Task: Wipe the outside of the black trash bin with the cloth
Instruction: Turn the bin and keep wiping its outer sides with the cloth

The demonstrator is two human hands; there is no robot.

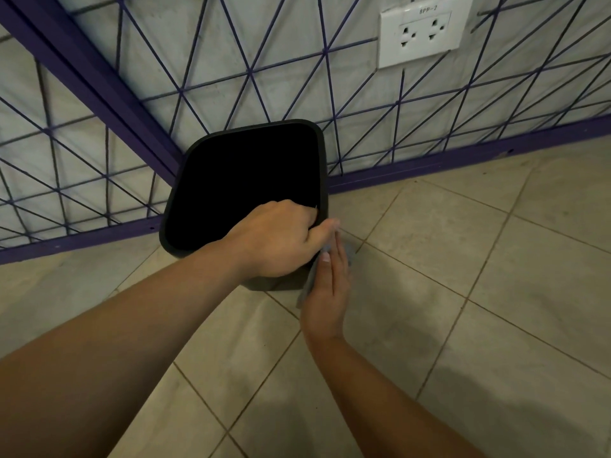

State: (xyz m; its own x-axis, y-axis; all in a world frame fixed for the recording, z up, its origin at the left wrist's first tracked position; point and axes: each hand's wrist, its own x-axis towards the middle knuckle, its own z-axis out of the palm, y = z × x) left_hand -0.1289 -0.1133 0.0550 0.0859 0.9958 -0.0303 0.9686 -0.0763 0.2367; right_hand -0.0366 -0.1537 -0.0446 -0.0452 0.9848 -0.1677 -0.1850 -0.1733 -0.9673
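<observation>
**Left hand on the rim, right hand flat on the cloth**

The left hand (pixel 276 241), at the frame's centre, has its grip closed on the near right corner of the bin (pixel 185 180): fingers curl over the rim into the dark inside, thumb outside pointing right. Just below and right of it, the right hand (pixel 327 292) lies flat with fingers straight and together, its grip not closed but pressing the cloth (pixel 305 285) against the bin's outer right side. The grey cloth shows only as a narrow strip along the palm's left edge and a bit past the fingertips; most of it is hidden under the hand.

The bin stands upright at mid-frame on the tiled floor (pixel 463 259), open top facing the camera, its inside too dark to read. Its far side sits close to a purple wire grid (pixel 231 77) that fills the upper frame. Behind the grid, at the upper right, a white socket (pixel 421 34) is fixed to the grey wall.
</observation>
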